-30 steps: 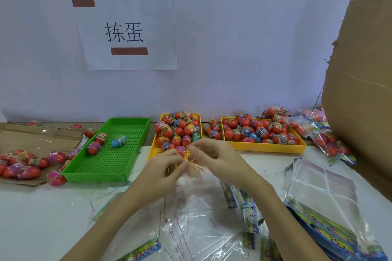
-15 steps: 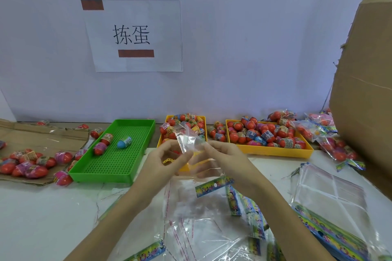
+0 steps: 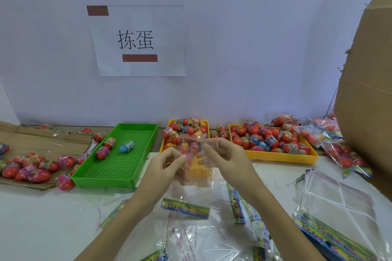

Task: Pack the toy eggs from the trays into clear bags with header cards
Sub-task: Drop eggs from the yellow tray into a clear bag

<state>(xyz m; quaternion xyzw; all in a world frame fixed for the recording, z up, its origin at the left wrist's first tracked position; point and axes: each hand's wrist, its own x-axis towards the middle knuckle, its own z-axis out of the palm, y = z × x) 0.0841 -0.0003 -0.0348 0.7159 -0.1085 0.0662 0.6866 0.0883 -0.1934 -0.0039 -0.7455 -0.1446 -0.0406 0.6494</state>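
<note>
While both hands work above the white table (image 3: 42,218), a clear bag (image 3: 192,178) hangs between them, mouth uppermost. The left hand (image 3: 167,167) pinches the bag's upper left edge between thumb and curled fingers; the gap between those fingers is narrow. The right hand (image 3: 224,157) pinches the upper right edge in the same manner, index finger and thumb closed on the film and the remaining fingers curled loosely behind. The bag's printed header card (image 3: 185,210) hangs at its lower end, just above the table. Through the film, the near end of the middle yellow tray (image 3: 164,144) is visible.

Toy eggs (image 3: 188,129) are heaped in that yellow tray, directly beyond the hands. A second yellow tray (image 3: 282,158), to the right and well filled with eggs, lies just beside it. A green tray (image 3: 118,178) stands to the left and holds three eggs, one of them blue (image 3: 126,147). More eggs lie on a flattened cardboard sheet (image 3: 46,144) at far left.

Filled bags (image 3: 339,150) are piled at far right against a large cardboard box (image 3: 367,112). A stack of unused bags (image 3: 337,203) lies at lower right, and further loose bags (image 3: 201,237) are spread on the table beneath the forearms. A paper sign (image 3: 140,41) is fixed to the wall behind.
</note>
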